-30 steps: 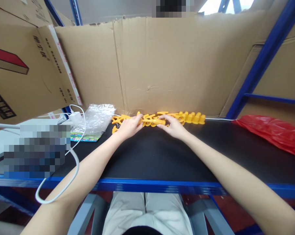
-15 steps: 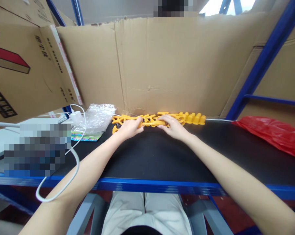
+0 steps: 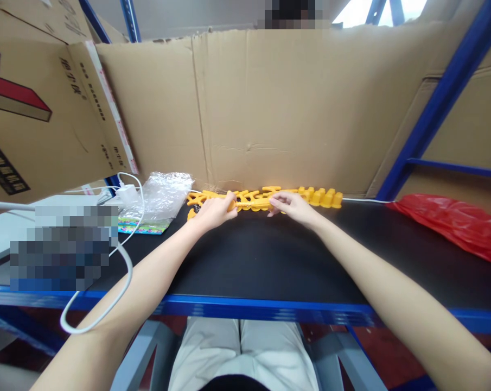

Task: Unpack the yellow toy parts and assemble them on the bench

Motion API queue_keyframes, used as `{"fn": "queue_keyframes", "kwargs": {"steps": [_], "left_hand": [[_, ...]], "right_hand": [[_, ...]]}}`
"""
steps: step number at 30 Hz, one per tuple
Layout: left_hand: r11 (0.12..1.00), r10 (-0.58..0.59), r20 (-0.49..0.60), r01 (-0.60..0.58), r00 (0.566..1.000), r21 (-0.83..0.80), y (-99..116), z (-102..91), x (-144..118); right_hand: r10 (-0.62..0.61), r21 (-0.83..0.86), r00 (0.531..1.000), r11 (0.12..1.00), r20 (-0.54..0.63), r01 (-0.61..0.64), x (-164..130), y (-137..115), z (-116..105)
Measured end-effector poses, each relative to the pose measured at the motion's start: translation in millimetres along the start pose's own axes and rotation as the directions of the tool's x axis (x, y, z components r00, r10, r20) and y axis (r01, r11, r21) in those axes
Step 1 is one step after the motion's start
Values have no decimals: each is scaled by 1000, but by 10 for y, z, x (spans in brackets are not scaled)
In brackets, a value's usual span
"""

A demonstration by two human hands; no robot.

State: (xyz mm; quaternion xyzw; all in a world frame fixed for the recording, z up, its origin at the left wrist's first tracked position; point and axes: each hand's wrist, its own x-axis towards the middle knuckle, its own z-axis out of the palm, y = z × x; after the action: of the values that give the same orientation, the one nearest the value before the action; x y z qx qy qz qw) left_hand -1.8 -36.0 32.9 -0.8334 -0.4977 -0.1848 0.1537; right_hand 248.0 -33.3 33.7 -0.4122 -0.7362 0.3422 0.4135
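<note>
You sat at a black shelf (image 3: 269, 260) walled at 12 o'clock by a big cardboard sheet (image 3: 269, 108), with both arms stretched to its far edge. There a row of yellow plastic clips (image 3: 265, 197) lay against the cardboard foot, and you seemed to be mid-way through working one clip in that row. Your left hand (image 3: 212, 212) was closed around a clip at the row's left part; your right hand (image 3: 294, 206) pinched the neighbouring piece with curled fingers. The next move likely called for a steady hold while the pieces were pressed or pulled. A red bag (image 3: 452, 222) lay at 2 o'clock, a clear plastic wrap (image 3: 164, 195) at 10 o'clock, and a white cable (image 3: 123, 271) looped at 9 o'clock, none blocking your hands.
</note>
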Motion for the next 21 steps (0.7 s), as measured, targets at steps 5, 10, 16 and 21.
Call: {"fn": "queue_keyframes", "kwargs": {"steps": [5,10,16,21], "left_hand": [[1000,-4,2,4,1000,-4,2,24,7],[1000,-17,-5,17,1000,-22,-9,-12,0],[999,-25,-2,25,1000,-21,7,-49,-8],[999,-24,-8,24,1000,-24,31,-66,-7]], "right_hand": [[120,67,993,990,21,-122,7,-12,64],[60,139,991,987,118,-77,-6,22,28],[75,82,991,993,115,-85,-18,10,47],[198,-6,978,980,72,-198,0,-23,53]]}}
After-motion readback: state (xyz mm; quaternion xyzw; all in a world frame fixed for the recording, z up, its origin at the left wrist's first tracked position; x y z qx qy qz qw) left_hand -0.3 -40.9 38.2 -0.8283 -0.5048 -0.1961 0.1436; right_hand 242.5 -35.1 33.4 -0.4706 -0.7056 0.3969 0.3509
